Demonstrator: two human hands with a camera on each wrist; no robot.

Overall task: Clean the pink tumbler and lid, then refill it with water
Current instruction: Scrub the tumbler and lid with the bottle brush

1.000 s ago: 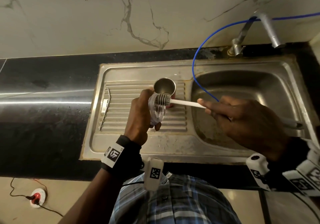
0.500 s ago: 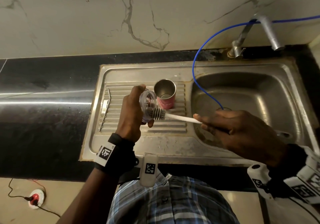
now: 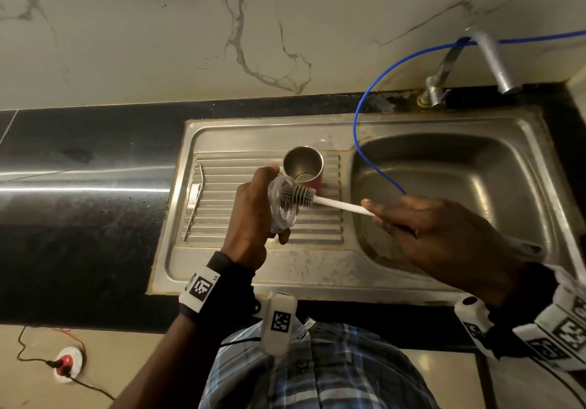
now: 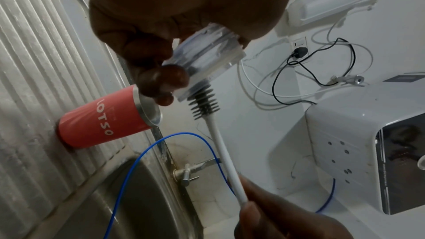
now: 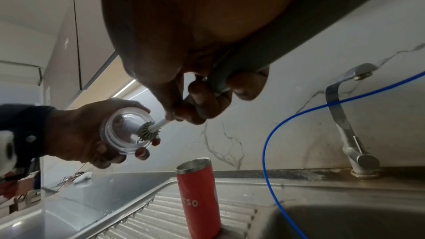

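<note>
The pink tumbler point(image 3: 303, 167) point(image 4: 96, 121) point(image 5: 198, 197) stands upright and open on the ribbed drainboard point(image 3: 222, 218), lettered "LOTSO". My left hand point(image 3: 253, 215) point(image 5: 76, 134) grips the clear lid point(image 3: 283, 207) point(image 4: 204, 57) point(image 5: 127, 131) above the drainboard, its hollow side turned to the right. My right hand point(image 3: 444, 237) point(image 5: 202, 101) holds the white handle of a bottle brush point(image 3: 342, 204) point(image 4: 220, 152). The grey bristle head point(image 3: 298, 195) point(image 4: 202, 103) point(image 5: 148, 132) is pushed into the lid's hollow.
A steel sink basin point(image 3: 459, 193) lies to the right, with a tap point(image 3: 488, 60) point(image 5: 349, 124) behind it and a thin blue hose point(image 3: 364, 142) point(image 5: 266, 152) hanging into it. A bent metal straw point(image 3: 195, 202) lies on the drainboard's left. Black counter point(image 3: 79, 218) surrounds the sink.
Lid and brush dropped lower and leftward half a second ago, then rose back toward the tumbler. The brush head has stayed inside the lid while shifting within it.
</note>
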